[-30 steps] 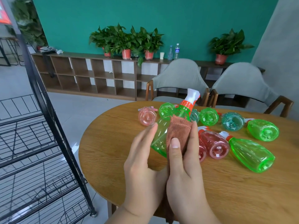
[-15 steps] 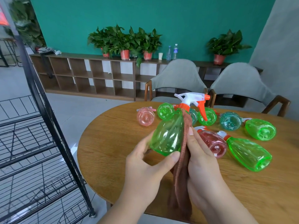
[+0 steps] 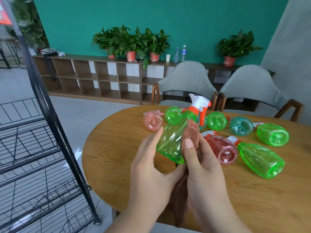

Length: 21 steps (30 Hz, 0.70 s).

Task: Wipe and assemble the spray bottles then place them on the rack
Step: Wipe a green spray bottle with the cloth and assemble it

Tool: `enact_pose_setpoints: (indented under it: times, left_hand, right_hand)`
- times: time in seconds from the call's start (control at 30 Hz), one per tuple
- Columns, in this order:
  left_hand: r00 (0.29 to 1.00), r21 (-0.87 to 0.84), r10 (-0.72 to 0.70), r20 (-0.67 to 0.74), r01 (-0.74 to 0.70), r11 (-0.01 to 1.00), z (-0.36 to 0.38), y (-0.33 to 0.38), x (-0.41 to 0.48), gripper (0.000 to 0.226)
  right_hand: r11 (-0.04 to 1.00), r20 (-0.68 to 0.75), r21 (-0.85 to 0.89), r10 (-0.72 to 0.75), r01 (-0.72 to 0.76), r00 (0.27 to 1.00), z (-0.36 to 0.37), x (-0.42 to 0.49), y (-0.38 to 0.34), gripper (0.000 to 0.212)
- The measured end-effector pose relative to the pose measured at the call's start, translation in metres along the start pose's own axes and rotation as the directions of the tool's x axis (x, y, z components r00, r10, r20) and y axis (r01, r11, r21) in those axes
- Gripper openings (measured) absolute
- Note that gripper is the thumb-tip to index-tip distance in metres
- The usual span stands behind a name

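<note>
Above the round wooden table [image 3: 117, 148] I hold a green spray bottle [image 3: 171, 140] tilted, its white and orange trigger head [image 3: 199, 105] pointing up and away. My left hand [image 3: 151, 169] grips the bottle's base from the left and below. My right hand [image 3: 205, 169] presses a brown cloth [image 3: 191, 132] against the bottle's right side with the thumb on top; the cloth's tail hangs down between my hands. Several more bottles lie on the table, among them a pink one [image 3: 152, 121], a red one [image 3: 222, 148] and a large green one [image 3: 260, 159].
A black wire rack [image 3: 42, 148] with several shelves stands to the left of the table. Two grey chairs [image 3: 185, 86] are pushed in at the far side. A low wooden shelf unit [image 3: 94, 78] with potted plants runs along the teal wall.
The bottle has turned in my hands, so the trigger head points more upward. My right thumb has come over the cloth onto the bottle's side, and my left fingers have opened along its left flank.
</note>
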State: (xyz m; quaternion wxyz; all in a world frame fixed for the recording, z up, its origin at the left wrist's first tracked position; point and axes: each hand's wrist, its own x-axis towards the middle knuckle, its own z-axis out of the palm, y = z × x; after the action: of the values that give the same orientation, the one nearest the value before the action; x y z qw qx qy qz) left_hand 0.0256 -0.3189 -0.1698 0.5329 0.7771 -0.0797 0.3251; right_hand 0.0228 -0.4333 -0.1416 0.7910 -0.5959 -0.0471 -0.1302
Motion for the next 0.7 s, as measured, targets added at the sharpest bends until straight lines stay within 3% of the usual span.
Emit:
enact_pose_setpoints:
  times: [0.1,0.23,0.33,0.43,0.53,0.7]
  left_hand:
    - [0.984,0.164,0.173,0.046,-0.178,0.97,0.001,0.0,-0.002,0.097]
    - [0.962,0.15,0.254,0.105,-0.267,0.952,0.004,0.001,-0.008,0.103]
    - [0.957,0.074,0.272,0.098,-0.279,0.957,0.003,-0.001,-0.008,0.104]
    - [0.933,0.048,0.351,0.076,-0.355,0.934,0.004,-0.001,-0.006,0.097]
    - [0.9,0.073,0.429,0.082,-0.434,0.898,0.003,-0.002,-0.002,0.087]
    - [0.83,0.183,0.536,0.155,-0.557,0.81,-0.002,-0.007,0.001,0.087]
  right_hand:
    - [0.995,-0.01,0.089,0.039,-0.037,0.999,-0.007,0.007,-0.011,0.024]
    - [0.991,-0.114,0.126,0.054,-0.04,0.992,-0.011,0.011,-0.015,0.028]
    - [0.995,-0.241,0.018,-0.088,0.095,0.967,-0.011,0.009,-0.005,0.038]
    - [0.977,-0.3,-0.112,-0.208,0.183,0.931,-0.016,0.008,-0.002,0.021]
    - [0.945,-0.305,-0.269,-0.267,0.186,0.914,-0.023,0.013,-0.004,0.031]
    - [0.929,-0.176,-0.302,-0.275,0.214,0.945,-0.031,0.02,-0.019,0.023]
